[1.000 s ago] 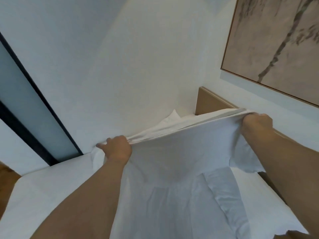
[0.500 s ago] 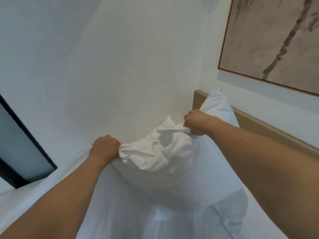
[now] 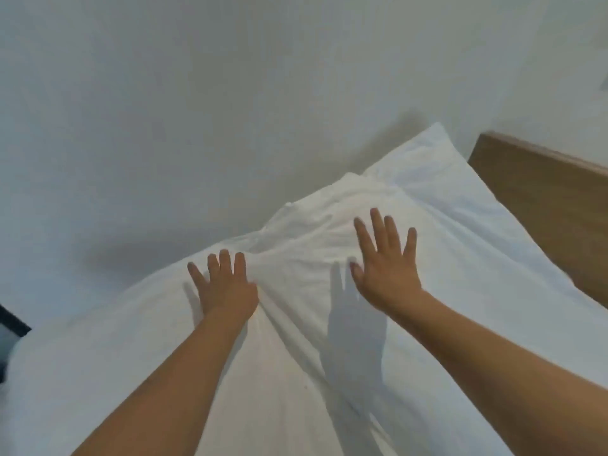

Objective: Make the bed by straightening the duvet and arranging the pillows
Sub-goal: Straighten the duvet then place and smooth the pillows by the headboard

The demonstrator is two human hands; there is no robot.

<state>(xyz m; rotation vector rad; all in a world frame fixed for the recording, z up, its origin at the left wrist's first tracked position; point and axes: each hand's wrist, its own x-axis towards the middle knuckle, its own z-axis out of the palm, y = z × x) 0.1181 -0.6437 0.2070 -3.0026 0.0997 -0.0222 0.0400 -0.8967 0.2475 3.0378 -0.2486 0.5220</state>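
The white duvet [image 3: 138, 343] covers the bed from the lower left up to the wall, its top edge bunched in wrinkles at the middle. My left hand [image 3: 225, 284] lies flat on that wrinkled edge with fingers spread. My right hand [image 3: 386, 263] is open with fingers spread, just above or lightly on the duvet, casting a shadow to its left. A white pillow [image 3: 460, 205] lies beyond my right hand, against the wooden headboard [image 3: 543, 205].
A plain white wall [image 3: 230, 93] runs directly along the bed's far side. The headboard stands at the right edge. A dark frame edge [image 3: 10, 320] shows at far left.
Both hands have let go of the bunched duvet edge and opened flat. The duvet has dropped onto the bed beside the pillow. The view has tilted down.
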